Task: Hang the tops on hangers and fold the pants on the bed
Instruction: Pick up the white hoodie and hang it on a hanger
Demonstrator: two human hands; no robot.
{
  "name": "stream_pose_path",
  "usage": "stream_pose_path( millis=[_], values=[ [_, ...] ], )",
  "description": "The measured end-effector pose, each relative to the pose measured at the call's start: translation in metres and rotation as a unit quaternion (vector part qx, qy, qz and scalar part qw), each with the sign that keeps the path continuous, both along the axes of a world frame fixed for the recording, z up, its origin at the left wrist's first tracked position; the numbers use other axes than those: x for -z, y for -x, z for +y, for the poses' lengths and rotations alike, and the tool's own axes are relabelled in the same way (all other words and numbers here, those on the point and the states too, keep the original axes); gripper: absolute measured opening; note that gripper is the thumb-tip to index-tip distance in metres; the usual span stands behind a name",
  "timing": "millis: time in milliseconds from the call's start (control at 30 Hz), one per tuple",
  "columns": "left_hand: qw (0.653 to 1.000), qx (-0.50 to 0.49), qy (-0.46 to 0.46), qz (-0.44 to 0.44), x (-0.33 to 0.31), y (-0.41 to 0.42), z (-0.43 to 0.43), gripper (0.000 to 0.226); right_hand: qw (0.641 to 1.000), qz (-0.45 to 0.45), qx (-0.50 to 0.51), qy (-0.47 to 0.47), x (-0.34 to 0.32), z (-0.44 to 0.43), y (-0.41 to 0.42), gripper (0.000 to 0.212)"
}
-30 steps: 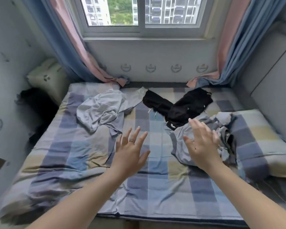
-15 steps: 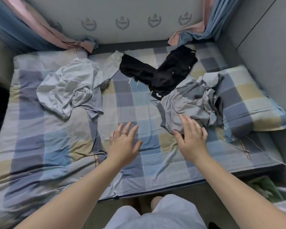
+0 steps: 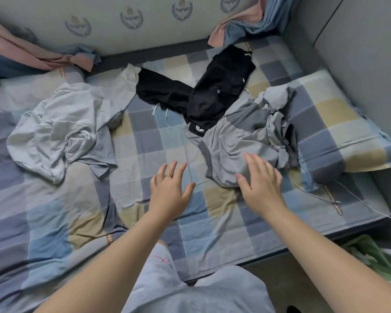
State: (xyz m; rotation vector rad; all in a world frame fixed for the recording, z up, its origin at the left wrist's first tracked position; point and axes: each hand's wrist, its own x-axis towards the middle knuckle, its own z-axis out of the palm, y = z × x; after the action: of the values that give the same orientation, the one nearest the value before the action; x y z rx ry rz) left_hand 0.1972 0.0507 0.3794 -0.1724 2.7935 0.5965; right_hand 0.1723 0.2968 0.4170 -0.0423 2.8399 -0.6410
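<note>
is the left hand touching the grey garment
No, the left hand is spread over the bare sheet, apart from the grey garment; only the right hand is over it.

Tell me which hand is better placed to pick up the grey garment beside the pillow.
Right. The right hand is over the near edge of the grey garment; the left hand hovers over bare sheet beside it.
</note>
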Motion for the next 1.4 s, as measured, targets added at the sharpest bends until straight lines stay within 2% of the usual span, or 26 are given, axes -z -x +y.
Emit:
stream_pose_path(
  millis=[133, 267, 400, 533, 700, 867, 900, 967, 1033, 1133, 1200, 1300, 1400],
  values=[
    [1.000, -0.006, 0.016, -0.023, 0.057, 0.036, -0.045, 0.063, 0.999, -0.004, -0.026, -0.022, 0.054, -0.035, 0.035, 0.062],
    [0.998, -0.040, 0.030, -0.047, 0.137, 0.070, -0.128, 0.063, 0.994, -0.003, -0.104, -0.037, 0.138, -0.135, 0.075, 0.064],
    [0.983, -0.151, 0.004, -0.100, 0.225, 0.096, -0.237, 0.064, 0.990, -0.022, -0.141, -0.005, 0.226, -0.267, 0.119, 0.065],
    [0.966, -0.236, 0.020, -0.105, 0.288, 0.107, -0.352, 0.065, 0.987, -0.038, -0.149, 0.042, 0.294, -0.380, 0.155, 0.064],
    [0.958, -0.252, 0.093, -0.101, 0.332, 0.109, -0.481, 0.069, 0.971, -0.043, -0.228, 0.054, 0.349, -0.492, 0.187, 0.066],
    [0.936, -0.295, 0.188, -0.029, 0.355, 0.140, -0.579, 0.085, 0.936, -0.015, -0.351, 0.018, 0.376, -0.591, 0.233, 0.073],
    [0.929, -0.320, 0.182, -0.032, 0.359, 0.150, -0.597, 0.090, 0.931, 0.003, -0.364, 0.011, 0.379, -0.611, 0.244, 0.075],
    [0.922, -0.365, 0.111, -0.061, 0.367, 0.170, -0.629, 0.094, 0.921, 0.043, -0.386, -0.003, 0.386, -0.652, 0.265, 0.079],
    [0.928, -0.354, 0.071, -0.093, 0.386, 0.184, -0.649, 0.080, 0.912, 0.062, -0.405, -0.021, 0.396, -0.692, 0.285, 0.081],
    [0.934, -0.333, 0.101, -0.081, 0.415, 0.191, -0.661, 0.052, 0.905, 0.053, -0.415, -0.073, 0.414, -0.738, 0.307, 0.081],
    [0.938, -0.316, 0.123, -0.071, 0.422, 0.198, -0.671, 0.041, 0.904, 0.049, -0.414, -0.094, 0.425, -0.758, 0.315, 0.065],
    [0.941, -0.300, 0.140, -0.067, 0.423, 0.209, -0.689, 0.033, 0.916, 0.046, -0.395, -0.053, 0.436, -0.772, 0.321, 0.038],
    [0.937, -0.313, 0.144, -0.060, 0.427, 0.210, -0.688, 0.033, 0.919, 0.041, -0.391, -0.037, 0.435, -0.774, 0.322, 0.031]
  ],
)
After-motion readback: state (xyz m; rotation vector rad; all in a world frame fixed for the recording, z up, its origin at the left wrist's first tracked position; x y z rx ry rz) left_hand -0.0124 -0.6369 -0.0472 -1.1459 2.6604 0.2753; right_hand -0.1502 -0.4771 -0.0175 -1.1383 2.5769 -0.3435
